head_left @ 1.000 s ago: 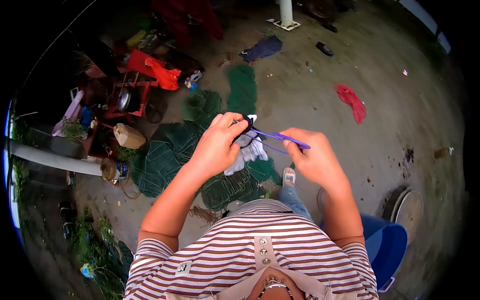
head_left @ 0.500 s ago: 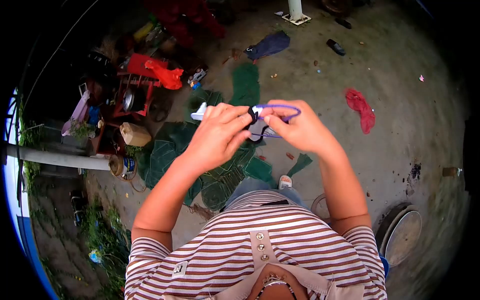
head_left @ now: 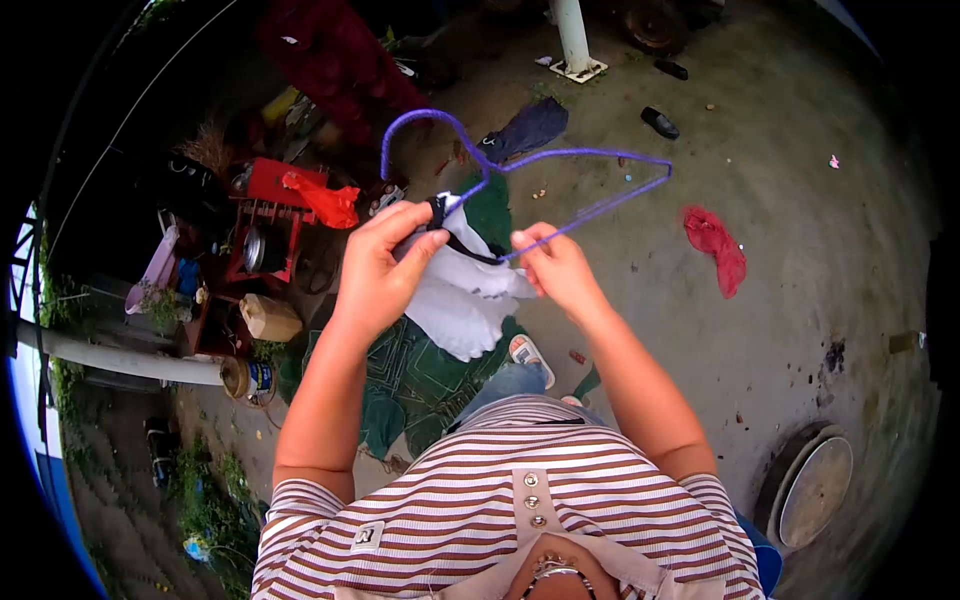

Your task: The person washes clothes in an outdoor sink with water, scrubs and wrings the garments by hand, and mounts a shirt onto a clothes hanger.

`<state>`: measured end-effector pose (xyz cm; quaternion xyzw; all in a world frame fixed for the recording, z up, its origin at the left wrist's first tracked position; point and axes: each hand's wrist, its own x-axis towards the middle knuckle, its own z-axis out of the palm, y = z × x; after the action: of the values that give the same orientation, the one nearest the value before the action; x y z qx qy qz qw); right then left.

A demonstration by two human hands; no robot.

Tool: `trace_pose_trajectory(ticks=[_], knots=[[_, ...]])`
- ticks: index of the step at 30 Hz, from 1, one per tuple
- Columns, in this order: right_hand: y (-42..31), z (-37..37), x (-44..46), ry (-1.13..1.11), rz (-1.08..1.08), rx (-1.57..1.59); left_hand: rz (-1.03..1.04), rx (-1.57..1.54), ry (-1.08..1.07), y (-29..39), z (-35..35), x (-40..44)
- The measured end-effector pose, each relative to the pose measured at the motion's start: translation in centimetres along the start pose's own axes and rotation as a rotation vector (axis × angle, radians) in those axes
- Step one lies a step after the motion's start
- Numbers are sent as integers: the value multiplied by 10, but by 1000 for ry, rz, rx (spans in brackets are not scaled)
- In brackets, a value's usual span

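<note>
A purple clothes hanger is held out in front of me, its hook curving at the upper left and one shoulder end pointing right. Its other end goes into a white garment with black trim, which hangs down below. My left hand is closed on the garment's black-trimmed edge, by the hanger. With thumb and fingers, my right hand pinches the hanger's lower bar, beside the garment's right edge. Whether it also grips cloth is hidden.
Green netting lies around my feet. Beyond it is a dark blue cloth, and a red cloth lies to the right. A red rack and a plastic jug stand at left. A white post rises ahead.
The hanger has swung into full view, with its hook now at upper left. The garment hangs lower and more spread out. My right hand has moved down and left.
</note>
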<state>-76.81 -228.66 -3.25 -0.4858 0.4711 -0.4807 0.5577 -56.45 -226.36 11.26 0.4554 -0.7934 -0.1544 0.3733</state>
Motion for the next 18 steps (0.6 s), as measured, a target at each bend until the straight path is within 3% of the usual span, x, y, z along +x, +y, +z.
trace_pose_trajectory(ticks=[2,3,5,7,9,13,15,17,18], knots=[[-12,7,24,-273,60,-94,-36,-55,-62,-2,2,4],[-20,6,34,-458,190,-152,-12,-62,-58,-9,3,5],[-3,7,52,-626,176,-31,-75,-99,-87,-18,0,10],[8,1,65,-611,254,33,-86,-125,-41,-41,-7,14],[18,-10,76,-133,289,762,-122,-148,18,-63,-16,19],[24,-14,111,88,295,1143,-279,-210,-1,-110,-14,23],[15,-4,130,151,302,1091,-301,-237,31,-127,-13,29],[-2,4,147,356,169,944,-368,-266,121,-144,-12,32],[11,-3,163,335,86,865,-341,-151,105,-151,-15,36]])
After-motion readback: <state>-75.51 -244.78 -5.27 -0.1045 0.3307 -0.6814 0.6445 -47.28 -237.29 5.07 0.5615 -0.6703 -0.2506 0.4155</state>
